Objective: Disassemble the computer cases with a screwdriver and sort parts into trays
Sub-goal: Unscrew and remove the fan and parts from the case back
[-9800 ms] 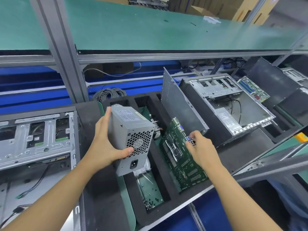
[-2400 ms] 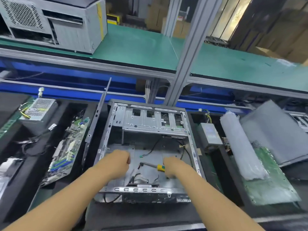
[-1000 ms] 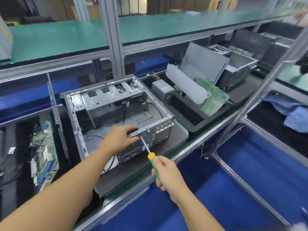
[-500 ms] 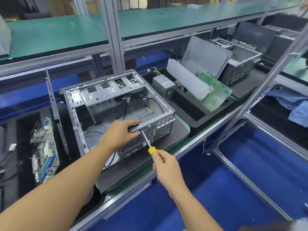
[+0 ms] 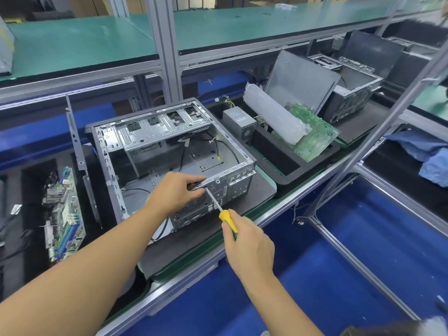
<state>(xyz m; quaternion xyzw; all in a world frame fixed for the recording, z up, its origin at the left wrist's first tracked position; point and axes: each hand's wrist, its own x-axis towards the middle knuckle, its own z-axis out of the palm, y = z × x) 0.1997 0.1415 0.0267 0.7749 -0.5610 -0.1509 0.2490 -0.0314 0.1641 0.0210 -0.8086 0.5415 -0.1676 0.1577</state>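
The computer case (image 5: 155, 132) looks nearly gutted; left hand (image 5: 177, 190) fingers grip its near rim, right hand (image 5: 249, 241) fingers clamp the screwdriver (image 5: 226, 217) against its rear panel

This is looking like a factory workshop. Opened computer cases (image 5: 169, 146) are sitting along a long metal bench (image 5: 315, 186), green boards (image 5: 315, 137) are lying in black trays (image 5: 288, 175), and green shelves (image 5: 266, 23) are running above.

Both bare forearms reach forward from the lower edge of view, the left from the lower left and the right from lower centre. The left hand (image 5: 178, 192) lies palm-down, its fingers (image 5: 192, 181) curled over the near rim of the computer case (image 5: 157, 129) with the thumb pinching underneath. The right hand (image 5: 251, 241) is wrapped round the screwdriver (image 5: 224, 215) handle, its back turned up, just below the left.
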